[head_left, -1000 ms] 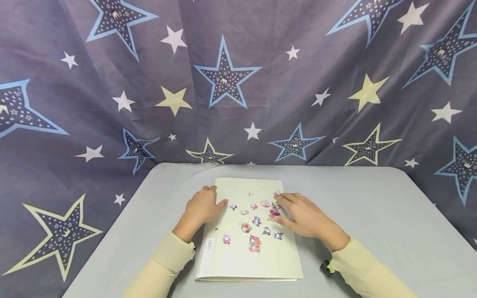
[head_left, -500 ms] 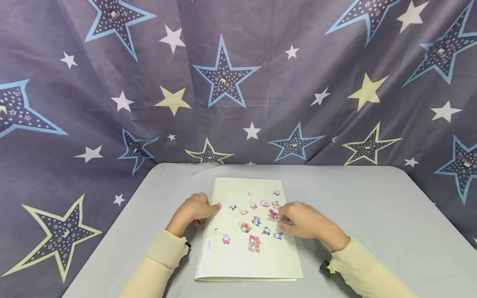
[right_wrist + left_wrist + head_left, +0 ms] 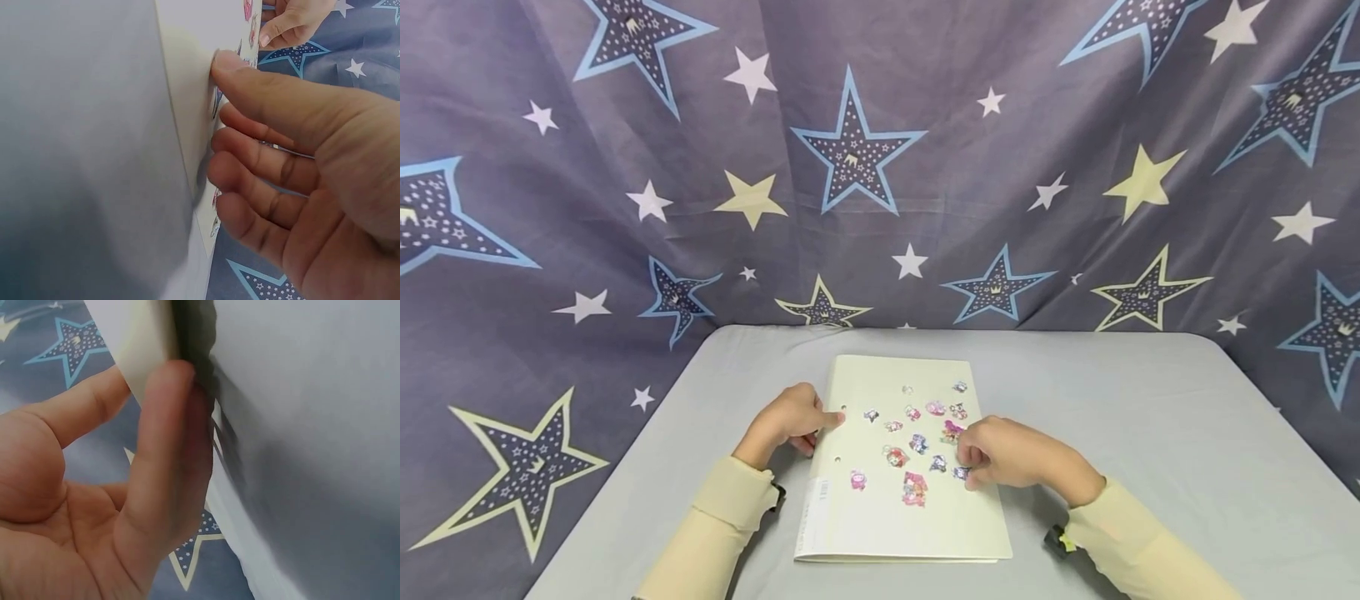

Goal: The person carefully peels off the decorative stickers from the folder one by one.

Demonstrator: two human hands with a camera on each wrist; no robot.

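Observation:
In the head view a cream-coloured ring-binder-like folder (image 3: 925, 533) lies closed on the table, with several shiny cartoon stickers scattered on its cover. My left hand (image 3: 787, 419) grips the folder's left edge, thumb on the cover and fingers against the spine, as the left wrist view shows. My right hand (image 3: 1011, 452) is on the right side of the cover, fingers curled, thumb and fingertips at a small dark-blue sticker (image 3: 960, 472), partly hidden by the hand. A pink-red sticker (image 3: 951, 431) lies just behind its knuckles. A larger pink sticker (image 3: 914, 489) lies nearer the front.
The folder rests on a table with a light grey cover (image 3: 1112, 400). Behind and around it hangs a dark cloth (image 3: 865, 233) printed with stars. A white label (image 3: 818, 492) sits on the folder near the spine. A black wrist strap (image 3: 1060, 542) shows beneath the right sleeve.
My left fingers have drawn down to the spine, with the thumb on the cover's edge. My right hand has curled its fingers and moved slightly nearer, to the dark-blue sticker.

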